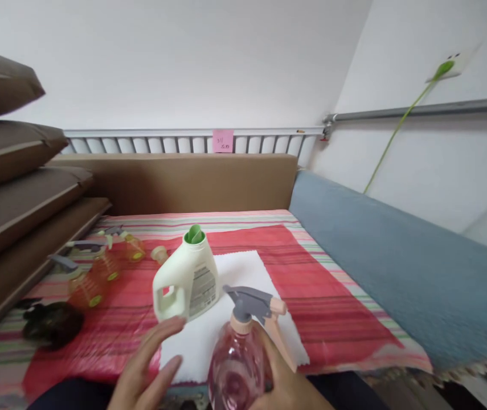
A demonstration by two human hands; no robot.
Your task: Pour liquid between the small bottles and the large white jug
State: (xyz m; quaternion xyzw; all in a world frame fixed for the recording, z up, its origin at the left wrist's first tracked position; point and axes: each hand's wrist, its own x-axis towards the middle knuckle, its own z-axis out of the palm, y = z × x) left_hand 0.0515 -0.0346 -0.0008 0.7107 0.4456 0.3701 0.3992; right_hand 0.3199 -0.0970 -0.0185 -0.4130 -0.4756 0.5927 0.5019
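Observation:
My right hand [288, 384] is wrapped round a pink see-through spray bottle [237, 364] with a grey head and a beige trigger, held upright at the bottom of the view. My left hand [147, 364] is open, fingers stretched out, just below a white detergent jug [187, 279] with an open green spout; the fingertips come close to its base. The jug stands on a white cloth [243, 285] spread over a red striped cover [332, 285].
Several yellow spray bottles [98, 270] lie on the cover at the left, with a dark object [53, 324] in front of them. Brown cushions [16, 188] are stacked at the left. A blue blanket [397, 262] runs along the right wall.

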